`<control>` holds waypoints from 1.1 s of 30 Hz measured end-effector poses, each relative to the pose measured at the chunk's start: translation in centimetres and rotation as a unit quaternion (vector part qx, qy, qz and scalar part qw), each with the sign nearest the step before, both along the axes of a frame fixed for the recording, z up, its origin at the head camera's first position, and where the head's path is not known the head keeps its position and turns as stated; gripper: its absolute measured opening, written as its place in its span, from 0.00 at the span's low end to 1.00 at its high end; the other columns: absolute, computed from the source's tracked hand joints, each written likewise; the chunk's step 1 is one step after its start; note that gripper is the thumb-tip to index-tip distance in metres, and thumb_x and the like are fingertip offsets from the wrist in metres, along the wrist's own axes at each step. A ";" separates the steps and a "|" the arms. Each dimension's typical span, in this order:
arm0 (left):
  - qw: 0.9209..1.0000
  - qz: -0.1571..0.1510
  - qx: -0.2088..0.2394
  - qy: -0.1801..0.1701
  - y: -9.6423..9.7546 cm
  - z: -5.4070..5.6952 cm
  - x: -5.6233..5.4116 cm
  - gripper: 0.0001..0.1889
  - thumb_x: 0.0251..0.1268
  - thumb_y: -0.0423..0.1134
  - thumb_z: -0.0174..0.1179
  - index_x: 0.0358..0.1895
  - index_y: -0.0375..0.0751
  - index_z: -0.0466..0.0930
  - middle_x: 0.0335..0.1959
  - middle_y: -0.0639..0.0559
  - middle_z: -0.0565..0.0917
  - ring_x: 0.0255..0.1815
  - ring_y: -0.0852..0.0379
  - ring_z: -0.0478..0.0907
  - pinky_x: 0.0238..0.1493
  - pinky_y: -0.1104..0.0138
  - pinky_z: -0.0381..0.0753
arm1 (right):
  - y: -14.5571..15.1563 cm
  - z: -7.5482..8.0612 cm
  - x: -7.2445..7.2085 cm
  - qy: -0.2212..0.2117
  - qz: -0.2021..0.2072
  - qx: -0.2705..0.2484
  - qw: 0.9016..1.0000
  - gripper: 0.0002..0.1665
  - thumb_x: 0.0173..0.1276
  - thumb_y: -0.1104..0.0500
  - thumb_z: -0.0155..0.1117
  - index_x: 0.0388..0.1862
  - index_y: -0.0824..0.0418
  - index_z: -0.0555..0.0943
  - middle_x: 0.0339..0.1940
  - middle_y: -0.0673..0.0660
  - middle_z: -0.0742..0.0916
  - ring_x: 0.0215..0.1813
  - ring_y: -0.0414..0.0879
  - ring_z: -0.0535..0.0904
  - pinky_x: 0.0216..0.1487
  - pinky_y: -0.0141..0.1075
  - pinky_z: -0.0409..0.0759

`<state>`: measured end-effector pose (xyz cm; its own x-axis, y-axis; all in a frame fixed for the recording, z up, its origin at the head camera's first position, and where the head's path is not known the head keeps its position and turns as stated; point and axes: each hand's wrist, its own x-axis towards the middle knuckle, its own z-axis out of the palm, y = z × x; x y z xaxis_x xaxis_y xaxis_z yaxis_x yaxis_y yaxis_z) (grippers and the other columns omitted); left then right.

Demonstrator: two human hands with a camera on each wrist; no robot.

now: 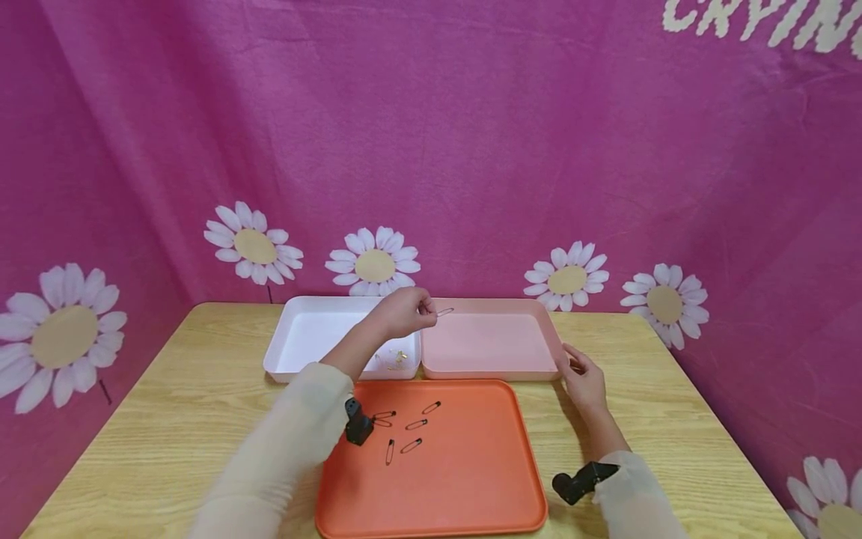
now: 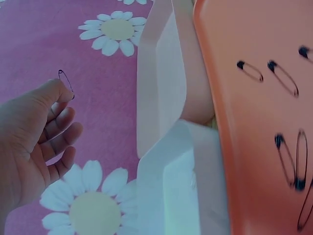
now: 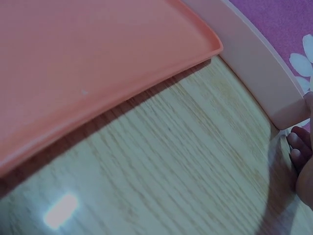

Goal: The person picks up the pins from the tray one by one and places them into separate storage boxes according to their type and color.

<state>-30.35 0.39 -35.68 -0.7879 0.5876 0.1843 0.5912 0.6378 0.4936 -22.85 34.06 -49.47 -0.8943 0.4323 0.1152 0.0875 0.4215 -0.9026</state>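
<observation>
My left hand [image 1: 407, 311] pinches a safety pin [image 1: 445, 311] between thumb and forefinger, its other fingers loosely curled in the left wrist view. The pin juts out over the left end of the pink tray [image 1: 491, 340]. At that tray's front right corner, my right hand [image 1: 584, 380] grips the edge, thumb by the rim and curled fingers beside the outer wall; the right wrist view shows only part of it. Several black-headed safety pins [image 1: 417, 424] lie on the orange tray [image 1: 465, 479]. Small gold-coloured pins [image 1: 400, 356] sit in the white tray [image 1: 316, 337], under my left forearm.
The white and pink trays stand side by side at the back of the wooden table [image 1: 633, 382], with the orange tray in front of them. A pink cloth with daisies [image 1: 485, 150] hangs behind and along both sides. Each wrist carries a black camera mount [image 1: 584, 481].
</observation>
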 end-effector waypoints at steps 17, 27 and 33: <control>0.998 0.059 -0.011 -0.017 3.0 -1.5 -0.8 0.04 0.54 0.35 0.55 0.28 0.44 0.79 0.21 0.58 0.74 0.25 0.62 0.68 0.28 0.71 0.69 | 0.0 -0.1 0.1 0.004 -0.007 -0.008 1.000 0.26 0.69 0.55 0.56 0.64 0.61 0.72 0.57 0.69 0.78 0.37 0.22 0.67 0.37 0.14 0.68; 0.995 0.091 -0.047 -0.015 3.3 -2.2 -1.0 0.03 0.58 0.38 0.55 0.31 0.44 0.78 0.28 0.55 0.77 0.29 0.59 0.71 0.34 0.67 0.72 | 0.0 -0.1 0.2 0.003 -0.006 -0.015 1.000 0.25 0.69 0.55 0.56 0.64 0.61 0.71 0.57 0.69 0.78 0.37 0.21 0.67 0.37 0.13 0.67; 0.993 0.106 -0.054 -0.014 3.3 -2.4 -1.1 0.03 0.58 0.38 0.55 0.32 0.44 0.77 0.29 0.55 0.77 0.30 0.59 0.72 0.36 0.66 0.74 | 0.1 -0.2 0.0 -0.001 -0.003 -0.014 1.000 0.26 0.69 0.54 0.56 0.65 0.60 0.71 0.58 0.68 0.77 0.42 0.27 0.68 0.38 0.13 0.67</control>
